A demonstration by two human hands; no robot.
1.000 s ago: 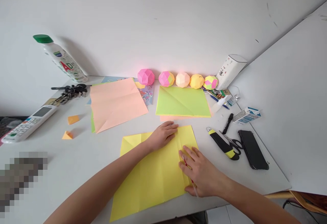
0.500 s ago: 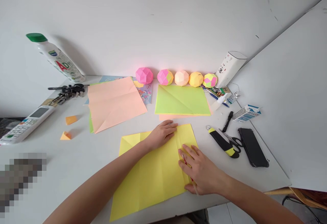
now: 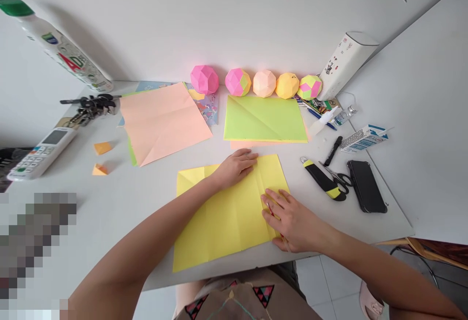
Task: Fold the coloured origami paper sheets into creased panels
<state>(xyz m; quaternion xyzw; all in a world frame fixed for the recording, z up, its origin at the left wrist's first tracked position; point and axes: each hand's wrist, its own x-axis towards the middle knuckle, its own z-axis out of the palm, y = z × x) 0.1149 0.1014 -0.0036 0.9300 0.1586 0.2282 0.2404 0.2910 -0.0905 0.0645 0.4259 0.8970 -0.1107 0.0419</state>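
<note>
A creased yellow paper sheet [image 3: 223, 217] lies on the white table [image 3: 146, 198] in front of me. My left hand [image 3: 236, 166] rests flat on its upper middle, fingers stretched out. My right hand [image 3: 292, 220] lies on the sheet's right edge, pressing down on a fold. A thin red pen or pencil [image 3: 271, 209] is tucked under its fingers. A green sheet [image 3: 265, 119] and a peach sheet [image 3: 164, 120] lie farther back.
Several folded paper balls [image 3: 263, 83] line the wall. On the right are a utility knife [image 3: 323, 185], scissors [image 3: 338, 178], a black phone [image 3: 366, 192], a marker [image 3: 333, 150] and a small box [image 3: 363, 137]. At left sit a remote [image 3: 42, 153], keys [image 3: 89, 108] and a bottle [image 3: 58, 47].
The view has tilted downward, so the table's contents sit higher in frame and my lap shows. Both hands stay in place on the yellow sheet.
</note>
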